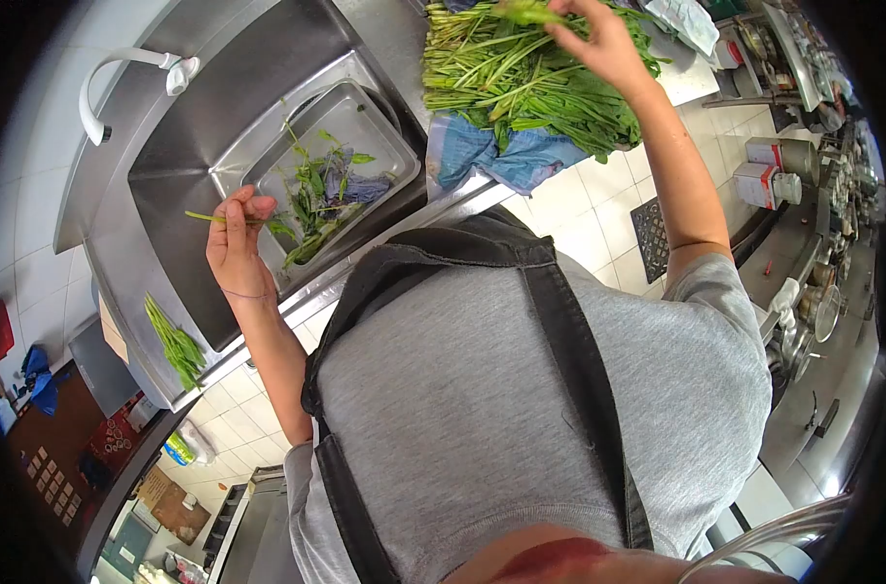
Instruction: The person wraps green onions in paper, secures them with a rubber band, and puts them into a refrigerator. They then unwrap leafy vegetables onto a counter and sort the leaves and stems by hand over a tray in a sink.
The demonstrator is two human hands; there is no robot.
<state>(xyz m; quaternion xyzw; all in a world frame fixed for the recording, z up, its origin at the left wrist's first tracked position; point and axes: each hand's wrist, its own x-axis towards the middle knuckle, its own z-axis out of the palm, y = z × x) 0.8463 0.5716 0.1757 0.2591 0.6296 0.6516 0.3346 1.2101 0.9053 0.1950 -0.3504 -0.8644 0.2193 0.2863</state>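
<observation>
My left hand (232,232) is over the sink's near left side, its fingers pinched on a thin green vegetable stem (202,215) that sticks out to the left. Beside it, a rectangular metal tray (389,136) sits in the sink, with loose leaves and stems (311,185) and a dark crumpled scrap (357,187) inside. At the top right, my right hand (603,44) reaches over a big pile of leafy greens (521,78). Its fingers are closed around a pale green stalk (528,12), blurred and partly cut off by the frame's edge.
Blue plastic (501,156) lies under the pile at the counter edge. A small bunch of greens (175,341) rests on the counter left of the sink (185,146). A white faucet (131,60) curves over the far left rim. Cans (766,185) and pans stand on the right.
</observation>
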